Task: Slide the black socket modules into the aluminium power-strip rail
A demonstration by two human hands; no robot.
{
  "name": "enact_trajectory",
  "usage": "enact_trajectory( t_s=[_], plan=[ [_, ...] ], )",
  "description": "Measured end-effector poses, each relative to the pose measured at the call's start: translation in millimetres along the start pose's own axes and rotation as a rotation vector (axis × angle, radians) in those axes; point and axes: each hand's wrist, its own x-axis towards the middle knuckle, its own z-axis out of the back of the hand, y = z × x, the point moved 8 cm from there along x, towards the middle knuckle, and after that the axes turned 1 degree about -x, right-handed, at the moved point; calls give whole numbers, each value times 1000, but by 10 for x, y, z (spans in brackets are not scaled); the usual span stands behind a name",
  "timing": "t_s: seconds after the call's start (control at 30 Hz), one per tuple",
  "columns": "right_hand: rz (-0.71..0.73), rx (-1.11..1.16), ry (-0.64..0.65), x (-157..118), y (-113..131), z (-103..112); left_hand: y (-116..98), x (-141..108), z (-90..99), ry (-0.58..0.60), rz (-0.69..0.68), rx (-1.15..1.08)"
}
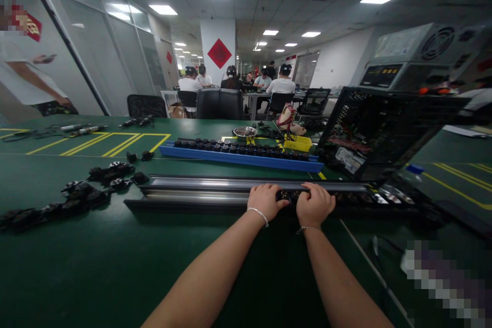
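Note:
A long black channel rail [184, 206] with a shiny inner face lies across the green table in front of me. My left hand [264, 201] is closed at its middle, thumb and fingers on a small black part [284, 195] set in the channel. Just to the right, my right hand [315, 206] is closed over the same row, its thumb at the near end of the part; my fingers hide the exact grip. More black parts [355, 198] sit in the channel to the right. Behind it stands a blue rail [238, 158] filled with similar black parts.
Loose black parts [82, 197] lie in a heap at the left. An open computer case [384, 128] with power supplies [407, 51] on top stands at the right. Beyond the blue rail are a metal dish [245, 132] and a yellow tray [299, 143]. People sit farther back.

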Motion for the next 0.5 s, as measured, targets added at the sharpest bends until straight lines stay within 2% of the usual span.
enact_trajectory(
  t_s=[0.5],
  plan=[
    [21,-16,13,8,-8,-8,43,8,5,40,-41,7]
  ],
)
